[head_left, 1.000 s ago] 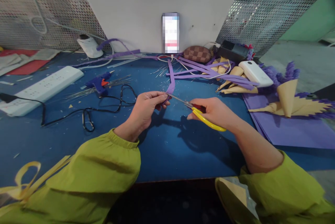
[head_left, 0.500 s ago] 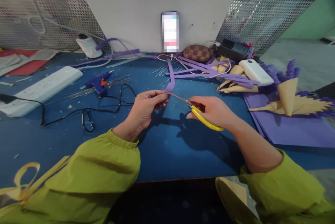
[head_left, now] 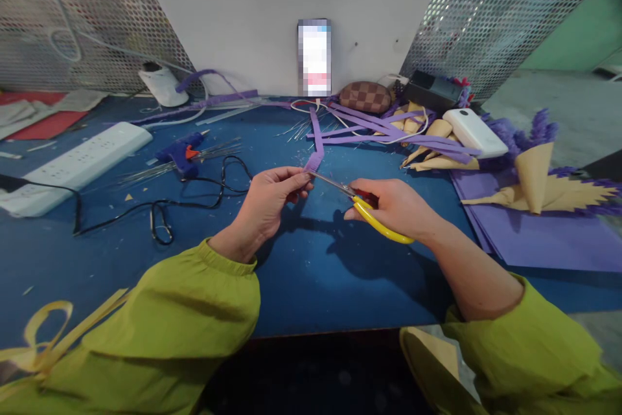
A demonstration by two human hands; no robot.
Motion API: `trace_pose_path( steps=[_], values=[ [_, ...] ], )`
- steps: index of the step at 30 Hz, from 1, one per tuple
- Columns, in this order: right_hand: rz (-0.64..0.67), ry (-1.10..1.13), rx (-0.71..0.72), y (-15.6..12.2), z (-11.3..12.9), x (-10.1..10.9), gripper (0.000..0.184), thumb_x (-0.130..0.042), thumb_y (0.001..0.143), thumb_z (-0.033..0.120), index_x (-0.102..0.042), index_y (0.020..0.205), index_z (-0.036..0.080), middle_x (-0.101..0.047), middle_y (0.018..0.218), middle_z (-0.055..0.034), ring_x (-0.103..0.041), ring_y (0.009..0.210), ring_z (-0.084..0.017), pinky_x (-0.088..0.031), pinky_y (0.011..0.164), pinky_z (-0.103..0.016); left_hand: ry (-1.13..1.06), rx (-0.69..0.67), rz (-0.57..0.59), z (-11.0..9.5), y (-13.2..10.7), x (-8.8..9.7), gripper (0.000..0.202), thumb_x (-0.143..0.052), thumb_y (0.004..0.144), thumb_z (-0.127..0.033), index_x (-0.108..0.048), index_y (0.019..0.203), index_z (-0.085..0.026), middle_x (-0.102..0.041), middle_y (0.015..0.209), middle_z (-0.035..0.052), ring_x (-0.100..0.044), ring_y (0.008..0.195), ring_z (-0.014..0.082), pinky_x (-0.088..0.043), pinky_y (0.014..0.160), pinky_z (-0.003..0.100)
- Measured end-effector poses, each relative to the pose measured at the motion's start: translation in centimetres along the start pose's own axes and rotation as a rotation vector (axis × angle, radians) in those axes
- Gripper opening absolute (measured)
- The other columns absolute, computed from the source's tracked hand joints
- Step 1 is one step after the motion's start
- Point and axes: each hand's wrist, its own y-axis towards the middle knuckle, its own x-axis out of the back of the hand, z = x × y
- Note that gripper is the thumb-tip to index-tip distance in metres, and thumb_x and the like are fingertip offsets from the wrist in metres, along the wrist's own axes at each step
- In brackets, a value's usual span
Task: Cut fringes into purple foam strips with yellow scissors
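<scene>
Between the thumb and fingers of my left hand (head_left: pixel 278 202) is the near end of a purple paper strip (head_left: pixel 317 143), which stretches away from me toward the phone. My right hand (head_left: pixel 396 206) is closed around scissors with yellow handles (head_left: pixel 381 222). Their metal blades point left and touch the strip right at my left fingertips. Whether the blades are parted there is too small to tell. Just behind my right hand lie several loose purple strips (head_left: pixel 389 131) across a white cable.
A blue glue gun (head_left: pixel 181 155) with a black cord and thin wires lies left, beside a white power strip (head_left: pixel 82 166). A phone (head_left: pixel 315 57) stands at the back. Purple sheets (head_left: pixel 549 243), paper-wrapped purple flowers (head_left: pixel 534 182) and a white power bank (head_left: pixel 475 133) lie right.
Almost nothing differs. Both hands, the strip and the scissors keep their places, apart from a very slight shift of the whole view.
</scene>
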Motion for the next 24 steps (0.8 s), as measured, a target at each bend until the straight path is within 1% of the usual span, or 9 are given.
trace_pose_path(
  steps=[9, 13, 16, 19, 21, 24],
  values=[
    [-0.015, 0.002, 0.031, -0.05, 0.01, 0.03, 0.038, -0.062, 0.083, 0.055, -0.049, 0.071, 0.020, -0.043, 0.058, 0.0065, -0.034, 0.054, -0.009, -0.024, 0.052, -0.022, -0.012, 0.011, -0.010, 0.05, 0.01, -0.05, 0.016, -0.080, 0.065, -0.027, -0.074, 0.072, -0.014, -0.068, 0.064, 0.0022, -0.055, 0.055, 0.0084, -0.038, 0.051, 0.020],
    [-0.015, -0.013, 0.021, 0.00, -0.02, 0.03, 0.039, -0.061, 0.083, 0.055, -0.047, 0.069, 0.020, -0.042, 0.057, 0.0064, -0.033, 0.053, -0.009, -0.023, 0.052, -0.022, 0.003, 0.020, -0.015, 0.15, 0.06, 0.01, 0.018, -0.079, 0.066, -0.029, -0.072, 0.074, -0.014, -0.067, 0.064, 0.0019, -0.054, 0.054, 0.0085, -0.037, 0.051, 0.021],
    [-0.006, -0.018, 0.021, 0.07, -0.04, -0.05, 0.039, -0.061, 0.083, 0.055, -0.048, 0.069, 0.020, -0.043, 0.057, 0.0060, -0.034, 0.053, -0.009, -0.023, 0.052, -0.023, 0.038, 0.009, 0.014, 0.14, 0.05, -0.02, 0.017, -0.076, 0.070, -0.030, -0.070, 0.074, -0.015, -0.065, 0.065, 0.0011, -0.054, 0.056, 0.0089, -0.037, 0.052, 0.021],
    [0.010, 0.006, 0.026, 0.17, -0.06, -0.27, 0.038, -0.060, 0.084, 0.054, -0.048, 0.070, 0.021, -0.044, 0.058, 0.0057, -0.035, 0.054, -0.009, -0.023, 0.052, -0.022, 0.045, -0.003, 0.060, 0.03, -0.03, -0.12, 0.013, -0.069, 0.073, -0.027, -0.065, 0.068, -0.016, -0.061, 0.062, -0.0003, -0.053, 0.056, 0.0092, -0.037, 0.053, 0.022],
    [0.007, 0.025, 0.021, 0.24, -0.07, -0.41, 0.037, -0.060, 0.084, 0.054, -0.049, 0.071, 0.021, -0.045, 0.059, 0.0056, -0.037, 0.055, -0.009, -0.023, 0.052, -0.021, 0.047, -0.002, 0.093, -0.07, -0.10, -0.19, 0.014, -0.066, 0.074, -0.025, -0.062, 0.065, -0.016, -0.059, 0.060, -0.0008, -0.052, 0.056, 0.0096, -0.037, 0.055, 0.022],
    [-0.019, 0.037, 0.008, 0.31, -0.10, -0.51, 0.036, -0.060, 0.084, 0.053, -0.049, 0.071, 0.021, -0.046, 0.061, 0.0053, -0.038, 0.056, -0.010, -0.024, 0.052, -0.021, 0.066, 0.005, 0.133, -0.20, -0.20, -0.22, 0.017, -0.064, 0.076, -0.027, -0.059, 0.064, -0.017, -0.057, 0.059, -0.0010, -0.051, 0.056, 0.0100, -0.037, 0.056, 0.023]
  ],
)
